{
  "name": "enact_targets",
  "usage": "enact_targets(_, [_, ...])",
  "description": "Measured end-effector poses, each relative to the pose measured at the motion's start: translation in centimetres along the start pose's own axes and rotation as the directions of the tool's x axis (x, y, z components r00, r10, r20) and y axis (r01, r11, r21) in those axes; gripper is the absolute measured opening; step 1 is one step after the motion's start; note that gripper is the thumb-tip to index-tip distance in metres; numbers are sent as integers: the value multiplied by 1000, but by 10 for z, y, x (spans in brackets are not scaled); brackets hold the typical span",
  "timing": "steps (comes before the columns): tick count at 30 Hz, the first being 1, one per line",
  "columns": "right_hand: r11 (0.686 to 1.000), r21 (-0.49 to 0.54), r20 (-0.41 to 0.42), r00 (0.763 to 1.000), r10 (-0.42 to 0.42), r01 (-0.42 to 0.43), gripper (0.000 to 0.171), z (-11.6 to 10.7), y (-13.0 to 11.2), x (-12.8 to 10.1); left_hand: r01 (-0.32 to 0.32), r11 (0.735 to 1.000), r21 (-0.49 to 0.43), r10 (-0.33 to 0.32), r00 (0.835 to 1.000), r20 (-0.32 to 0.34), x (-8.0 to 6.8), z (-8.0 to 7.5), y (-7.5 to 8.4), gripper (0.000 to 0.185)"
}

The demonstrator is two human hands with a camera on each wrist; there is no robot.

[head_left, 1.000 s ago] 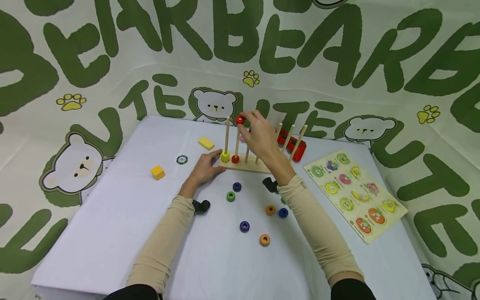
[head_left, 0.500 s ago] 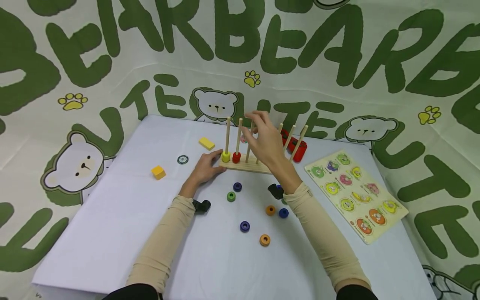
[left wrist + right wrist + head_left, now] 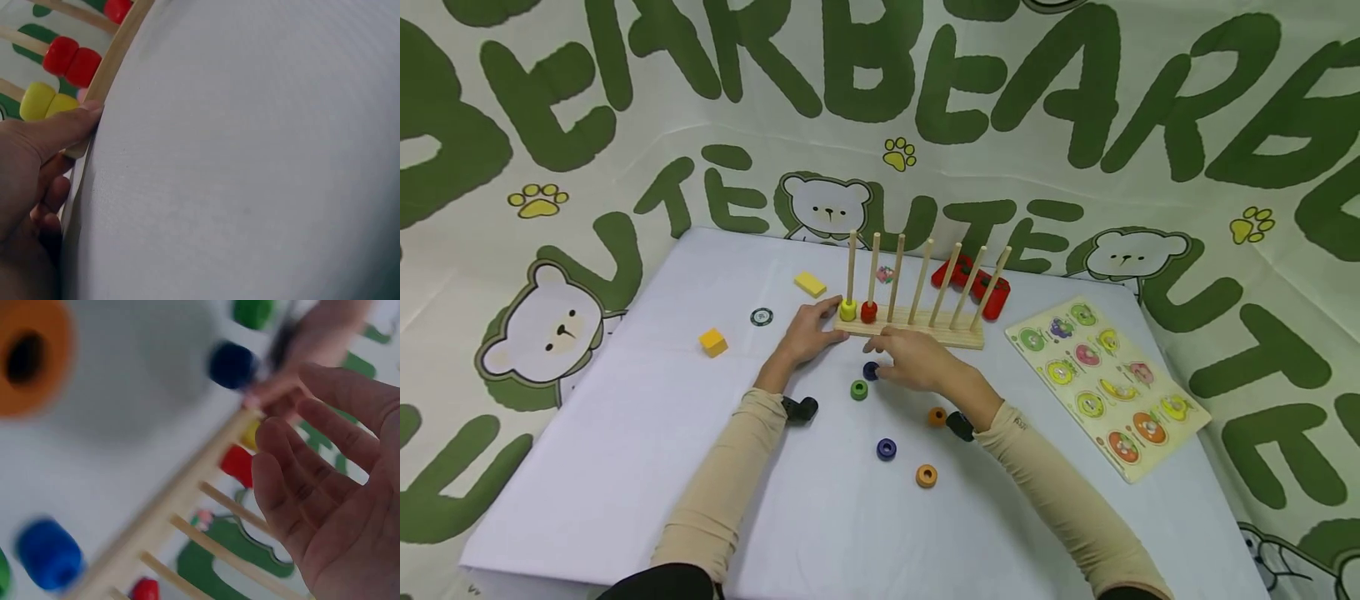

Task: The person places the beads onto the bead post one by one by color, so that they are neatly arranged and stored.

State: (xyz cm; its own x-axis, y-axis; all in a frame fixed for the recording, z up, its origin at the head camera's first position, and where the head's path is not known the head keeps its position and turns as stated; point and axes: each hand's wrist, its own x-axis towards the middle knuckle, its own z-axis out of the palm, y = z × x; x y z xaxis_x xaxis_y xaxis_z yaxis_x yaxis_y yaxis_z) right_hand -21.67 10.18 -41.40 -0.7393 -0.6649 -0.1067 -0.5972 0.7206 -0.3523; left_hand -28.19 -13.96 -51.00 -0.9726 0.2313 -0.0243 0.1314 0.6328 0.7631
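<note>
A wooden peg stand [image 3: 955, 336] with several upright pegs stands at the back of the table. Yellow beads [image 3: 847, 311] sit at the foot of its leftmost peg, and red beads [image 3: 868, 312] on the peg beside it. My left hand [image 3: 807, 333] grips the left end of the base, its thumb [image 3: 69, 127] along the edge in the left wrist view. In front of the stand, my right hand [image 3: 917, 360] holds nothing, its fingers loosely spread beside a dark blue bead [image 3: 870, 371]. A green bead [image 3: 859, 390] lies just nearer.
Nearer lie another dark blue bead [image 3: 886, 450] and orange beads [image 3: 927, 476]. A fruit puzzle board [image 3: 1108, 387] is at the right; a red game controller [image 3: 996, 296] lies behind the stand. Leftward are a yellow block [image 3: 810, 284], a round chip [image 3: 762, 317] and an orange cube [image 3: 713, 342].
My right hand let go of a red bead, which dropped down the second peg onto another. It then came down and nearer, to the dark blue bead. The left hand stayed put.
</note>
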Motion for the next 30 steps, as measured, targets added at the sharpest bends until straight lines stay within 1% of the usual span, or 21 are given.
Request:
enact_targets(2, [1000,-13,55,998,-3,4,44,11,3,2,-5,1000,6,5,1000,7,1,1,0,76])
enact_targets(4, [1000,-26,73,997,-7,8,48,19,5,3,-13,1000,12,13,1000,14,1,2,1,76])
enact_targets(6, [998,-54,64,998,-9,12,46,23,6,5,-17,1000,10,16,1000,11,1,2,2,77])
enact_targets(9, [998,-69,48,999,-4,7,39,25,6,8,-20,1000,-2,20,1000,-8,0,1,4,76])
enact_targets(11, [998,-63,44,999,-5,7,33,25,7,9,-20,1000,-11,20,1000,-22,-1,0,4,76])
enact_targets(14, [999,-33,34,999,8,-7,29,22,10,9,-20,1000,-4,20,1000,-20,0,0,4,76])
enact_targets(16, [1000,-7,-5,1000,25,-25,29,15,12,6,-18,1000,0,18,1000,-12,0,0,3,76])
enact_targets(17, [999,3,-42,999,32,-32,30,10,13,5,-15,1000,1,15,1000,-9,0,0,2,76])
enact_targets(19, [999,36,-155,987,43,-38,31,-5,13,2,-12,1000,3,12,1000,-6,0,0,2,76])
enact_targets(20, [998,54,-229,973,41,-30,31,-14,13,1,-9,1000,5,9,1000,-5,0,0,2,76])
enact_targets(21, [998,65,-306,951,37,-18,32,-24,13,-1,-8,1000,4,8,1000,-5,0,0,2,76])
enact_targets(22, [997,78,-385,922,40,-11,33,-33,12,-2,-7,1000,4,7,1000,-5,0,0,2,76])
enact_targets(23, [996,95,-459,887,42,2,34,-43,11,-3,-7,1000,3,7,1000,-5,0,0,3,77])
enact_targets(25, [993,117,-588,807,54,19,35,-59,9,-4,-10,1000,0,10,1000,-3,0,0,4,77])
enact_targets(26, [992,124,-638,767,59,27,36,-66,8,-3,-14,1000,-1,14,1000,-2,0,0,3,77])
enact_targets(28, [991,130,-707,704,72,29,36,-76,8,0,-21,1000,-7,21,1000,-3,0,0,3,76])
enact_targets(29, [991,130,-727,682,76,28,36,-79,8,3,-26,1000,-9,26,1000,-4,0,0,3,76])
enact_targets(30, [991,128,-741,666,81,22,35,-81,9,5,-30,999,-12,30,1000,-6,0,1,2,76])
